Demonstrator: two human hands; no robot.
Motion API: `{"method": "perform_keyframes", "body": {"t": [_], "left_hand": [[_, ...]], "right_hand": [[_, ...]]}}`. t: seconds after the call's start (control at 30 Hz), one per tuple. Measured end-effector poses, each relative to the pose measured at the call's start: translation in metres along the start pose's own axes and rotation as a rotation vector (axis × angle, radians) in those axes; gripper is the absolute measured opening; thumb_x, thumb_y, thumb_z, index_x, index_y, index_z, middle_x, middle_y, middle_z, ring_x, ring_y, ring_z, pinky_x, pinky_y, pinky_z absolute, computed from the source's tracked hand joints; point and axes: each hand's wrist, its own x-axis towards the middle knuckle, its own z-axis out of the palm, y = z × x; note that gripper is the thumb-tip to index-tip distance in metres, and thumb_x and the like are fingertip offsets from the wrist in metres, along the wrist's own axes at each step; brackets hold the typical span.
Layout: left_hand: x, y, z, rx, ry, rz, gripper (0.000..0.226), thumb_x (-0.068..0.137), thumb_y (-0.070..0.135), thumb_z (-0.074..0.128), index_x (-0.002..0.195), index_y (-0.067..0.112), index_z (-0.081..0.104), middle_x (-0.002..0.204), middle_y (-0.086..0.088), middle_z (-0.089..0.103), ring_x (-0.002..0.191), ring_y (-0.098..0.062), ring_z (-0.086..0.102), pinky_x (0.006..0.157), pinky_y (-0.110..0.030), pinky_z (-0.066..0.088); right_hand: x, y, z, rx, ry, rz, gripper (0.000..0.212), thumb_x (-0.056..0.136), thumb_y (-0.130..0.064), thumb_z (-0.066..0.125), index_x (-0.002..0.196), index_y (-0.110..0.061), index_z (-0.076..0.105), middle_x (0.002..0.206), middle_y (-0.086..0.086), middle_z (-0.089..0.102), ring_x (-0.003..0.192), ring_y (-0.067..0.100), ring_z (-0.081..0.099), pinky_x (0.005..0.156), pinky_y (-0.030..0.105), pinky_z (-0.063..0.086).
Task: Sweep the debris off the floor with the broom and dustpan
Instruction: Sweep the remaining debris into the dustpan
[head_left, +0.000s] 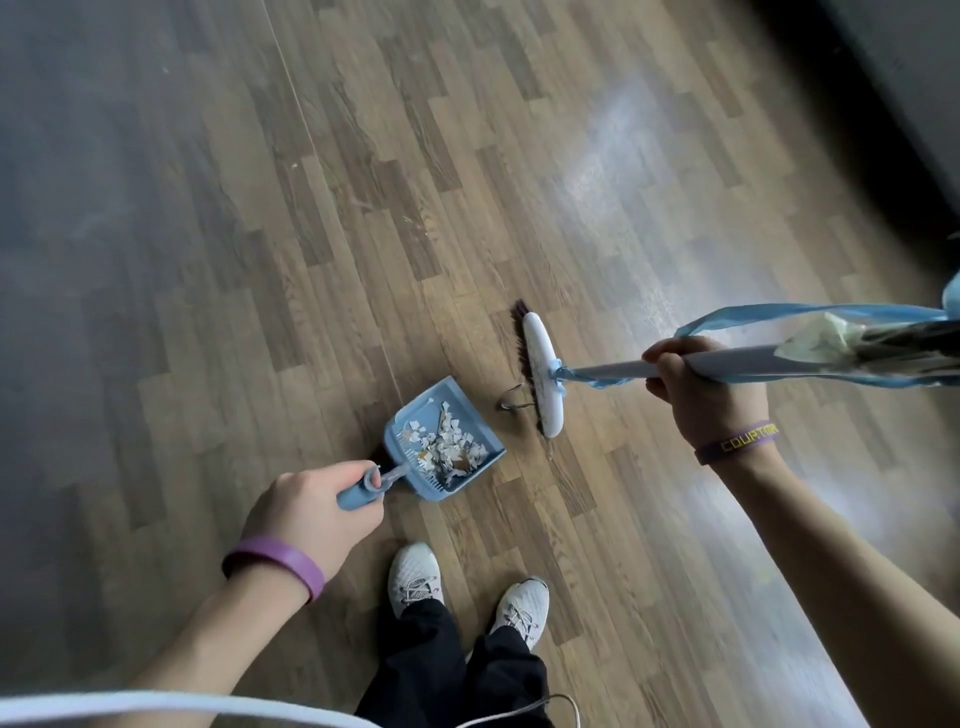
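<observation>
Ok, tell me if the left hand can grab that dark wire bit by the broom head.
Probably not as is: the left hand grips the dustpan handle, and the wire bit lies beyond it.

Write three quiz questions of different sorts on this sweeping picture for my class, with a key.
1. True or false: the dustpan is empty.
2. Which hand grips the handle of the broom? A: left. B: right. C: both.
3. Fill the gap: the left hand grips the dustpan by its ____.

Key
1. False: pale debris lies in it.
2. B: the right hand alone holds it.
3. Handle.
</observation>
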Motion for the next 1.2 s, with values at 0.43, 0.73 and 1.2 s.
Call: {"method": "perform_keyframes", "body": {"t": [0.43, 0.73, 1.2], "left_hand": [[-0.022, 0.012, -0.109, -0.073, 0.265, -0.143, 0.022, 0.078, 0.024, 0.071, 0.099, 0.020, 0.073, 0.071, -0.001, 0.064, 0.070, -0.022, 0.056, 0.072, -0.025, 0.039], [-0.042, 0.078, -0.173, -0.139, 0.277, -0.151, 0.023, 0.075, 0.028, 0.068, 0.096, 0.021, 0.072, 0.066, -0.005, 0.058, 0.057, -0.025, 0.050, 0.067, -0.028, 0.048], [-0.046, 0.219, -0.182, -0.358, -0.154, 0.144, 0.009, 0.084, 0.015, 0.069, 0.082, 0.017, 0.061, 0.075, -0.007, 0.065, 0.052, -0.003, 0.065, 0.068, -0.025, 0.056]], "right_hand": [[-0.022, -0.032, -0.039, -0.054, -0.023, -0.111, 0.027, 0.065, -0.044, 0.043, 0.074, -0.030, 0.064, 0.073, 0.001, 0.062, 0.078, 0.028, 0.064, 0.078, 0.046, 0.055], [-0.050, -0.121, -0.091, -0.157, -0.127, -0.164, 0.019, 0.084, -0.004, 0.054, 0.082, -0.019, 0.066, 0.076, 0.005, 0.060, 0.075, 0.022, 0.057, 0.068, 0.030, 0.047], [-0.082, -0.158, -0.179, -0.099, -0.009, 0.035, 0.026, 0.079, 0.000, 0.053, 0.078, -0.024, 0.066, 0.079, 0.006, 0.057, 0.072, 0.021, 0.053, 0.062, 0.030, 0.049]]}}
